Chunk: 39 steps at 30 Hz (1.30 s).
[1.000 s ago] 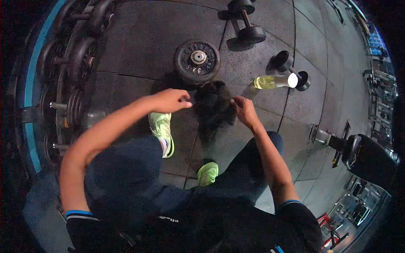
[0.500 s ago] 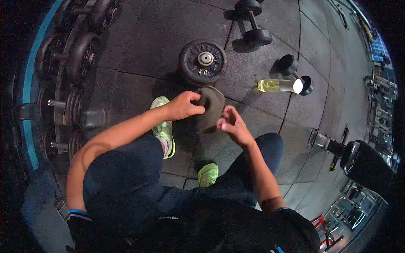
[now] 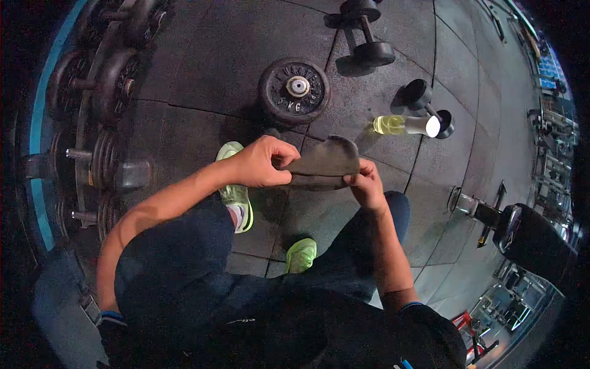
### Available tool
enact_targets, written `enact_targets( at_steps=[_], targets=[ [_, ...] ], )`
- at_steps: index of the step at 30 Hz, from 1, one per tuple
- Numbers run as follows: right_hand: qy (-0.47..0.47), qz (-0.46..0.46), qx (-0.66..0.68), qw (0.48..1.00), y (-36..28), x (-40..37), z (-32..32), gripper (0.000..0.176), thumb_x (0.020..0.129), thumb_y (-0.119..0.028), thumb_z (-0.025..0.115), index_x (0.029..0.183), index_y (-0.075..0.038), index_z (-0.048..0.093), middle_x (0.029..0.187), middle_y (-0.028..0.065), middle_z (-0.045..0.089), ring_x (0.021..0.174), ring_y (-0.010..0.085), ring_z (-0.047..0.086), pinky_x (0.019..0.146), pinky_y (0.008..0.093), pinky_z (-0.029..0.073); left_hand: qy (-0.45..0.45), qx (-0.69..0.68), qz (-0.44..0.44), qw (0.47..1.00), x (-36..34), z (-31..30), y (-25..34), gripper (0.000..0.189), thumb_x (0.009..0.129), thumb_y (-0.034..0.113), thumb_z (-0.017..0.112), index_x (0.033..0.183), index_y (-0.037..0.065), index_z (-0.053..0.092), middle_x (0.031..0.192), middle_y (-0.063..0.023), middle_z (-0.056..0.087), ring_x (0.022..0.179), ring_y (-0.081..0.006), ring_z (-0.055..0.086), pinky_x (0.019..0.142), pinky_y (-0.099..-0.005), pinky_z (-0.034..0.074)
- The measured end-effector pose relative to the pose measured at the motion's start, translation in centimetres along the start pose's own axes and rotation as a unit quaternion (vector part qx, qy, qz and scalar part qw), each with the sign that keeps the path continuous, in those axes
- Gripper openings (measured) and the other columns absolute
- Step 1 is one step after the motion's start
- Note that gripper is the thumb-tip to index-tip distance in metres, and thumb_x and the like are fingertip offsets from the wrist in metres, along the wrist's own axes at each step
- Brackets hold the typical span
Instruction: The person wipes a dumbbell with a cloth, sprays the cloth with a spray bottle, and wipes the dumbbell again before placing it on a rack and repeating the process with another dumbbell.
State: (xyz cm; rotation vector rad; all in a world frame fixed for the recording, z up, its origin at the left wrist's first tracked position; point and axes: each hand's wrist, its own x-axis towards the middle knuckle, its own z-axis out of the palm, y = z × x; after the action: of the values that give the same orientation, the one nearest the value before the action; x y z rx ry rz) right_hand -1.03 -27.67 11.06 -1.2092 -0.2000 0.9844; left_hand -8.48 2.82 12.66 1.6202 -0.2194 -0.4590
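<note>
A grey-brown cloth point(image 3: 326, 158), folded over along its lower edge, is stretched between my two hands above the floor. My left hand point(image 3: 264, 162) pinches its left end between thumb and fingers. At the opposite end, my right hand point(image 3: 368, 184) grips the lower right corner, thumb on top. Just beyond the cloth, a dumbbell point(image 3: 294, 104) stands on end, its round weight plate facing up. A clear spray bottle point(image 3: 390, 125) with yellow liquid and a white top is to the right of it.
Black dumbbells point(image 3: 373, 54) lie on the dark rubber floor point(image 3: 215, 55), one beside the bottle. A rack of plate-loaded dumbbells point(image 3: 114, 86) runs along the left. On the right is a padded bench point(image 3: 534, 237). My green shoes point(image 3: 301, 255) are below my hands.
My right hand has moved right and down and now grips the cloth. The cloth, bunched upright before, is spread wider and folded across between both hands.
</note>
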Motion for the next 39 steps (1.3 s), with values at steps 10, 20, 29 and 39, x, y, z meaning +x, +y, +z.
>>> enact_targets(
  at_steps=[10,20,29,39],
  targets=[
    [0.113,-0.004,-0.588,0.801,-6.9,-0.8,1.8,0.033,0.067,0.007,0.067,0.095,-0.004,0.055,0.081,0.0162,0.057,0.075,0.0182,0.049,0.07,0.0308,0.045,0.028,0.198,-0.05,0.978,-0.1,-1.0,4.4,0.027,0.069,0.01,0.074,0.08,0.0,0.051,0.082,-0.0113,0.057,0.081,-0.0321,0.062,0.074,-0.0381,0.048],
    [0.29,-0.38,-0.332,0.813,-8.2,14.2,6.0,0.062,0.071,-0.018,0.088,0.118,-0.001,0.052,0.118,0.0143,0.058,0.106,0.0249,0.06,0.094,0.0349,0.049,0.323,0.047,0.024,0.945,3.7,-7.9,1.0,0.047,0.099,0.04,0.054,0.12,-0.001,0.061,0.121,-0.0171,0.062,0.114,-0.0255,0.059,0.097,-0.0365,0.044],
    [0.182,-0.256,-0.677,0.666,-0.7,15.1,5.9,0.087,0.086,-0.052,0.066,0.149,0.0,0.035,0.155,0.0226,0.033,0.145,0.039,0.029,0.113,0.0583,0.025,0.255,0.061,-0.146,0.954,8.2,-11.1,-6.9,0.064,0.096,0.042,0.054,0.146,0.003,0.042,0.141,-0.016,0.053,0.126,-0.0242,0.051,0.108,-0.0344,0.038],
    [0.196,-0.283,-0.619,0.706,0.9,12.9,4.7,0.09,0.085,-0.051,0.069,0.149,0.002,0.032,0.156,0.0229,0.03,0.145,0.0434,0.025,0.115,0.0539,0.025,0.178,-0.034,-0.042,0.983,8.7,-7.8,-4.6,0.06,0.097,0.032,0.056,0.146,0.001,0.041,0.138,-0.0119,0.054,0.124,-0.019,0.052,0.107,-0.0331,0.04]
  ],
)
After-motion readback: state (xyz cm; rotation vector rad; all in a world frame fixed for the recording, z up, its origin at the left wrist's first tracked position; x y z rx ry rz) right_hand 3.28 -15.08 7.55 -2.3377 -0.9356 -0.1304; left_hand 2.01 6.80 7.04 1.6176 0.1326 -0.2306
